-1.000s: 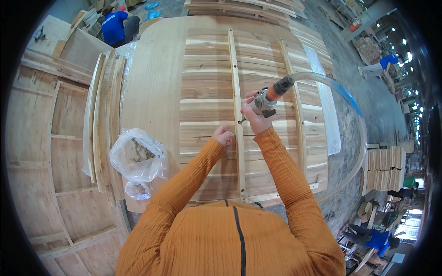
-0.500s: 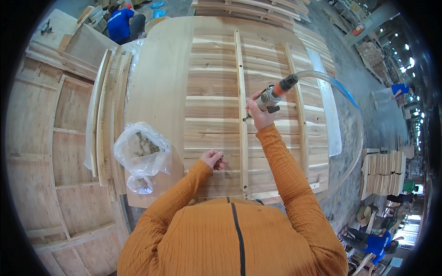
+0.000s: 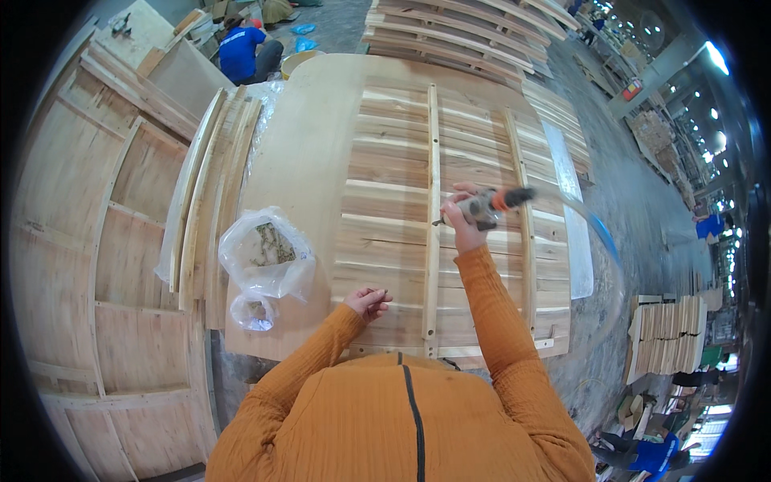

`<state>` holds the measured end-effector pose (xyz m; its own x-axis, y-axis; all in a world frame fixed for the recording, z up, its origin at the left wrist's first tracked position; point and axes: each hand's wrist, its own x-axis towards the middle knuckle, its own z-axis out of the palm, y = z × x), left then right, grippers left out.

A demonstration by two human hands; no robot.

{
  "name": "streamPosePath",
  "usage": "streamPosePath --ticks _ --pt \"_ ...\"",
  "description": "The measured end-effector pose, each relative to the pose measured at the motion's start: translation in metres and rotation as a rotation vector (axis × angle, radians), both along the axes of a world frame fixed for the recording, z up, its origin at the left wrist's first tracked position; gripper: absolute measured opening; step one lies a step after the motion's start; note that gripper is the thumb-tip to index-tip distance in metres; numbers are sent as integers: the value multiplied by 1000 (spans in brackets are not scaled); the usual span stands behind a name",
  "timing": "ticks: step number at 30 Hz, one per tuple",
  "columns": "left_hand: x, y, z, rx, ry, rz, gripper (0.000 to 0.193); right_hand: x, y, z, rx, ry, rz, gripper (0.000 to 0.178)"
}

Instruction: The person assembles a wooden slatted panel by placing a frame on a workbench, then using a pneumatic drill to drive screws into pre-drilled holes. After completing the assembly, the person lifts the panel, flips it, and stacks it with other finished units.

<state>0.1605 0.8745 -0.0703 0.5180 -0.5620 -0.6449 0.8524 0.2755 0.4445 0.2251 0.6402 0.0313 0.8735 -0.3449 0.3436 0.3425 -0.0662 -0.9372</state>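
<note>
My right hand [image 3: 466,231] is wrapped around an air screwdriver [image 3: 487,209], grey-bodied with an orange band and a black end. The tool lies almost level, its tip beside a hole in the middle batten [image 3: 431,281]; contact is unclear. That batten crosses a panel of wooden slats [image 3: 385,251]. Just above the slats, left of the batten, my left hand [image 3: 369,304] has its fingers curled together; whatever they hold is too small to make out. An open clear plastic bag [image 3: 289,277] with small metal pieces, apparently screws, rests left of that hand.
A clear air hose [image 3: 601,233] curves off the tool's right side. Another batten [image 3: 518,169] runs along the panel's right part. Long boards [image 3: 205,193] lean at the left. Stacked slats [image 3: 450,40] stand beyond the far edge. A person in blue [image 3: 241,52] crouches at far left.
The view has shifted, so the panel sits lower and further right. The screwdriver has tipped from slanting up to nearly level, and its hose has swung. My left hand remains curled.
</note>
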Motion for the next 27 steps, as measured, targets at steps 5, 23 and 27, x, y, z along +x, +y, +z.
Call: streamPosePath --ticks 5,23,27 --pt "0 4 11 -190 119 235 17 -71 62 43 132 -145 296 38" --pt "-13 37 62 -491 217 203 20 -108 117 58 282 -321 408 42" --pt "10 79 81 221 -462 -286 31 -104 116 66 178 -350 369 40"
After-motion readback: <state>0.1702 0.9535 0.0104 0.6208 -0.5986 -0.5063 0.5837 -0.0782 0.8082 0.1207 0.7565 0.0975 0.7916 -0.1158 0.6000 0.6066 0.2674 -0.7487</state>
